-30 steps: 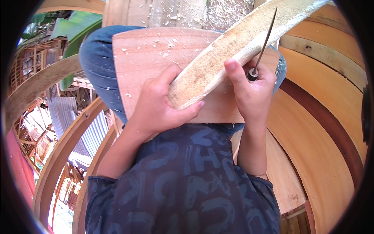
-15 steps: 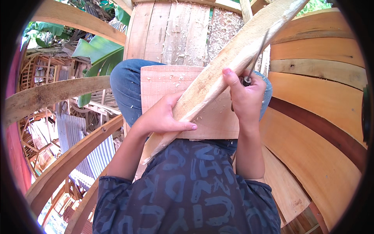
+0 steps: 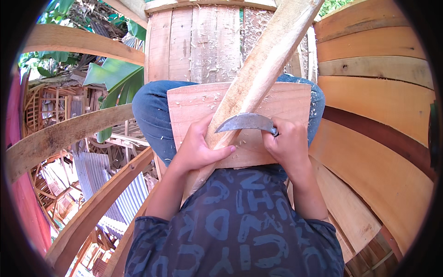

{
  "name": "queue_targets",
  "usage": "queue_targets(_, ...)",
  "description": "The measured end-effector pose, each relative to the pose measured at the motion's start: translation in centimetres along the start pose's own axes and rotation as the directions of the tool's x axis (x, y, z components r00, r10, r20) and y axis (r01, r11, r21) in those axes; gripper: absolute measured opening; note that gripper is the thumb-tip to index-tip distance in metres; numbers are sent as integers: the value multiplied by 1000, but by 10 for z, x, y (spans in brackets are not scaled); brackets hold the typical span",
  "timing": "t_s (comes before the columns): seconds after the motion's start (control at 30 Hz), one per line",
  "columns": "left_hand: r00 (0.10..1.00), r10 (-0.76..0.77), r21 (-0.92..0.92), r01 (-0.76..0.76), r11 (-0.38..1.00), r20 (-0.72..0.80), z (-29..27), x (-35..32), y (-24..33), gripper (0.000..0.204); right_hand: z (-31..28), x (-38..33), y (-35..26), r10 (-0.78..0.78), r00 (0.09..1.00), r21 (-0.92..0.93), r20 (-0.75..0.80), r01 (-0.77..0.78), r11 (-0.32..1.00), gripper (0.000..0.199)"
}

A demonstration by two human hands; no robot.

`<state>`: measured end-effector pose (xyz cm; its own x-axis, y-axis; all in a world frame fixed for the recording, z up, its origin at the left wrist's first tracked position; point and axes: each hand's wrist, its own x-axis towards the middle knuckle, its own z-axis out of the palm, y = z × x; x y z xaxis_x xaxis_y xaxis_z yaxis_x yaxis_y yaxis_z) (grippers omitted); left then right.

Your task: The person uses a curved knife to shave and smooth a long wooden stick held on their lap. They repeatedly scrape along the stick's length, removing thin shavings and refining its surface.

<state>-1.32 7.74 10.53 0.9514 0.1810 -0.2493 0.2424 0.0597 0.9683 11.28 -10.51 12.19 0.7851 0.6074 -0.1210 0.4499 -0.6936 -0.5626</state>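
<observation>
A long, pale wooden strip slants from my body up to the far right, its edge showing bare, freshly cut wood. Wrapped round its near part is my left hand, thumb across the top. My right hand grips the handle of a curved knife, whose hooked grey blade crosses over the strip just beyond my left thumb. Most of the handle is hidden by the fingers. Beneath the strip, a flat wooden board rests across my lap with a few shavings on it.
Curved planks rise as a wall on my right. Bent wooden ribs stand on the left, with corrugated metal sheets and stacked timber beyond. Shavings litter the plank floor ahead. A large green leaf hangs at the left.
The knife has come down along the strip toward me, and its blade now lies crosswise over it. The strip's far end has swung left. Both hands keep their grip.
</observation>
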Motion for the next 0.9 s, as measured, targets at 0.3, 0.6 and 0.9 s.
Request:
queue_targets(0.3,996,70,8,-69,998,-51,6,5,-3,61,0,23,13,5,987,-176,-159,-33,984,16)
queue_targets(0.6,995,66,61,-62,996,-73,9,6,-2,57,3,30,23,55,975,-217,-215,-102,971,16)
queue_targets(0.9,992,-117,222,123,967,-39,19,-8,2,55,-78,55,99,419,779,138,-466,-404,904,39)
